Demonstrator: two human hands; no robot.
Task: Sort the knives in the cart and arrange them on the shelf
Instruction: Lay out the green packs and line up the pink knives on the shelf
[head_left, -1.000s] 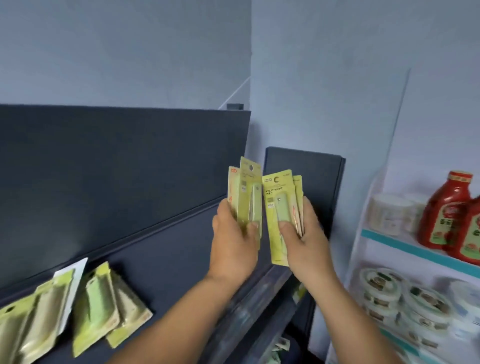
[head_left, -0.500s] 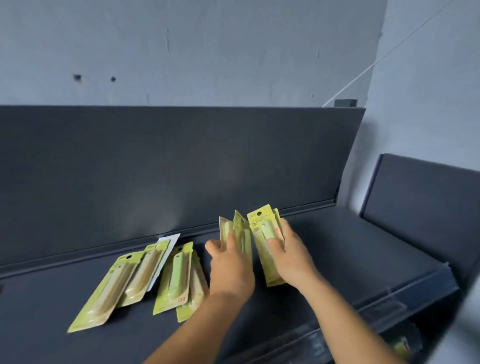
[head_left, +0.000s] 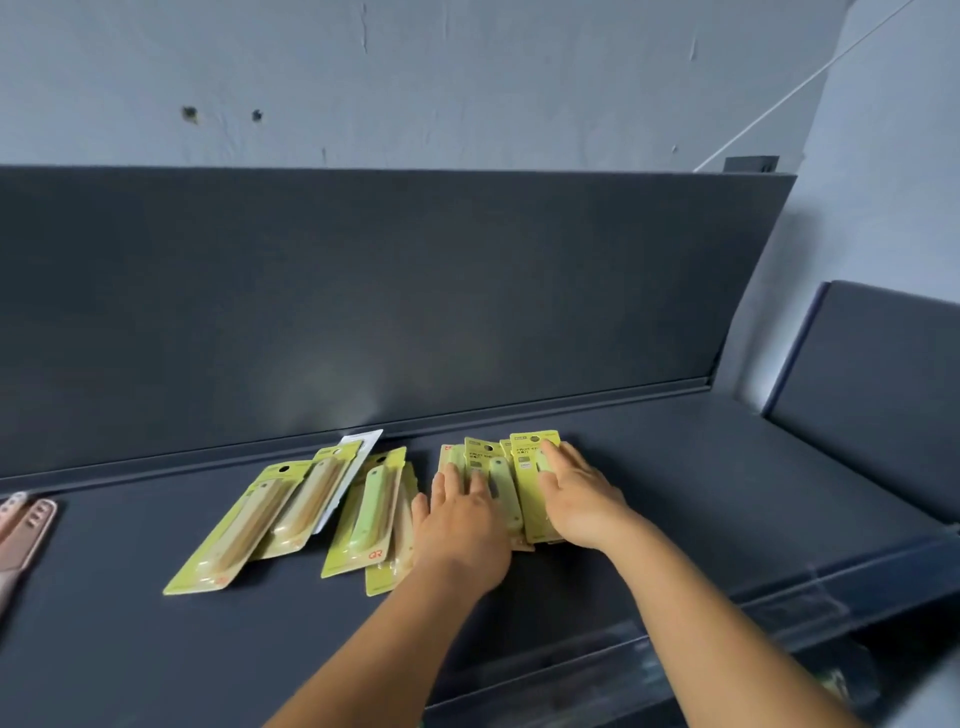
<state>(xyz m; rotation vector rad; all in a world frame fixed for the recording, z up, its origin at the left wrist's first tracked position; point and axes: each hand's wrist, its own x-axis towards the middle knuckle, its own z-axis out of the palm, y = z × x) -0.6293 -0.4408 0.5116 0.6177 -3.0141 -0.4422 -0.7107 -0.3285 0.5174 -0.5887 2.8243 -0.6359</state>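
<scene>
Several fruit knives in yellow-green card packs lie on the dark shelf (head_left: 701, 467). My left hand (head_left: 460, 525) rests flat with straight fingers on a fanned group of packs (head_left: 501, 483) at the middle. My right hand (head_left: 576, 493) presses flat on the rightmost pack (head_left: 527, 467) of that group. To the left lie a green-handled knife pack (head_left: 366, 512) and two beige-handled knife packs (head_left: 260, 525), with a white card (head_left: 358, 452) tucked behind them. The cart is out of view.
Pink-handled items (head_left: 21, 530) sit at the shelf's far left edge. A tall dark back panel (head_left: 389, 291) rises behind the shelf, and a second dark panel (head_left: 878, 364) stands at the right. The shelf's front lip (head_left: 779, 608) runs below my forearms.
Both hands lowered the fanned packs from upright in the air down flat onto the shelf beside the earlier packs. The view swung left, away from the shelf of bottles and jars.
</scene>
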